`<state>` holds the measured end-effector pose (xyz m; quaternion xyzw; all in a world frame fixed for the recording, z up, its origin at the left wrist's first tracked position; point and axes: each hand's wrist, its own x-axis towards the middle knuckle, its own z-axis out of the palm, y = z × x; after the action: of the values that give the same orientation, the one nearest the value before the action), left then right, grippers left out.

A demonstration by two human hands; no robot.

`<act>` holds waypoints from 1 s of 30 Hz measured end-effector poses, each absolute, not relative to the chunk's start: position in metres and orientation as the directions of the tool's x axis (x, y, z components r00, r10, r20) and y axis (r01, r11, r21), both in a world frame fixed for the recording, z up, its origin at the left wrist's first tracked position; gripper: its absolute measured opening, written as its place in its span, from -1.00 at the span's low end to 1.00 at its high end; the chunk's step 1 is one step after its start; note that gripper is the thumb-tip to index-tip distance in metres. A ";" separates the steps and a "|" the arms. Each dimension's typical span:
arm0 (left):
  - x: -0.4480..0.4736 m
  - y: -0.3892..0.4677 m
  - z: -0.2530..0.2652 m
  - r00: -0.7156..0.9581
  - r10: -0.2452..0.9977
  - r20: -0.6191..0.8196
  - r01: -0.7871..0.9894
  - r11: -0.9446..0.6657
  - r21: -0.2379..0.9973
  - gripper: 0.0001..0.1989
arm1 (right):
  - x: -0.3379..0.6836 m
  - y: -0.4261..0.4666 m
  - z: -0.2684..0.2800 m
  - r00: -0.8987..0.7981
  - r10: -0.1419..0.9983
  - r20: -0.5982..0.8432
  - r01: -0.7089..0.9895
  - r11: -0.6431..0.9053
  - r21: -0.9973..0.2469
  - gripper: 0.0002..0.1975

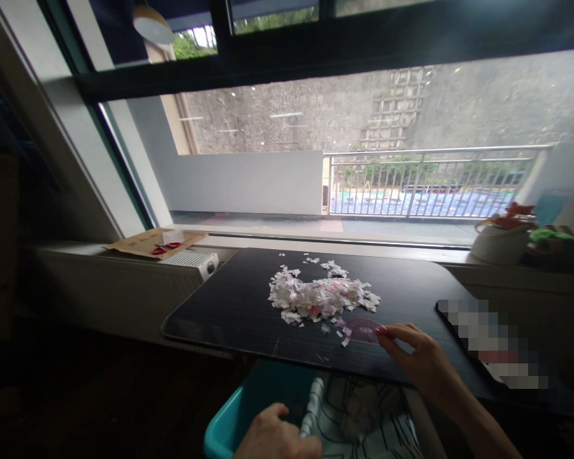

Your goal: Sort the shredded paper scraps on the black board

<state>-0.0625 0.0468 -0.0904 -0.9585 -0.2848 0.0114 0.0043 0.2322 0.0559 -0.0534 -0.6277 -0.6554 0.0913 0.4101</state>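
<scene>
My right hand point(411, 350) reaches over the front of the dark table point(210, 306). Its thumb and fingers pinch the end of a clear pink protractor point(362, 331), which lies low over the tabletop. Just beyond the protractor is a heap of small white and pinkish paper scraps point(316, 293), with loose bits around it. My left hand point(277, 437) is low at the bottom edge, over a teal bin point(224, 421) and beside the rolled edge of a striped cloth point(312, 405). Its fingers are curled, and what they grip is hidden.
Red-handled scissors point(166, 248) lie on brown cardboard point(134, 243) on the left sill, beside a radiator point(186, 264). A blurred flat item point(488, 344) sits on the table's right side. A white pot point(502, 242) stands by the window at right.
</scene>
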 end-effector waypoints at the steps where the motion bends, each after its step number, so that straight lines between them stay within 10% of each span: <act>1: -0.062 0.047 -0.090 0.837 0.547 -0.015 0.547 -0.837 -0.014 -0.87 | 0.230 0.056 -0.052 0.133 0.901 0.414 0.732 0.192 -0.654 -0.78; 30: -0.057 0.043 -0.074 0.813 0.575 -0.088 0.581 -0.813 0.049 -0.93 | 0.233 0.047 -0.047 0.245 0.934 0.258 0.565 0.079 -0.821 -0.72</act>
<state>-0.0574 0.0428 -0.0736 -0.9514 -0.3037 0.0343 -0.0367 0.2328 0.0470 -0.0474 -0.6471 -0.5793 0.2046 0.4515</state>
